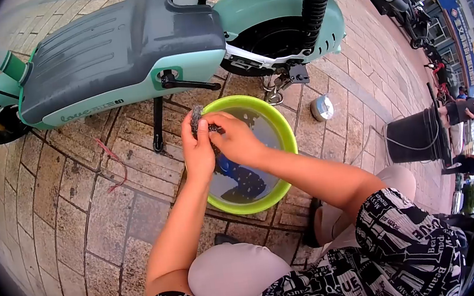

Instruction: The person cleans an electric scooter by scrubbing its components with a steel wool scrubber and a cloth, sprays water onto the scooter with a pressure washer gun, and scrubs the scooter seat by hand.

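My left hand [195, 152] and right hand [237, 136] meet on a grey, wiry scouring pad [198, 112], steel wool by the look of it, held above the far left edge of a lime-green basin [291, 142]. My left fingers are closed on it, thumb pressed up along the near side, and my right fingers are curled in against its darker lower part; how hard either hand squeezes I cannot tell. A tuft pokes out above my left thumb, close to the rim, so I'd judge it better to bring the whole pad inward, over the water [264, 127], where drips and loose bits would fall into the basin. Working it well, I think, calls for one hand to anchor while the other presses and turns in short moves, since wiry strands may snag or prick bare skin if dragged. Pale flecks float on the cloudy surface; whether the blue patch in it is a thing or a reflection I can't tell. The crank arm [192, 84] of the mint-green electric bike [126, 96] juts out just beyond my fingertips, so wide elbow-led strokes could knock my knuckles.
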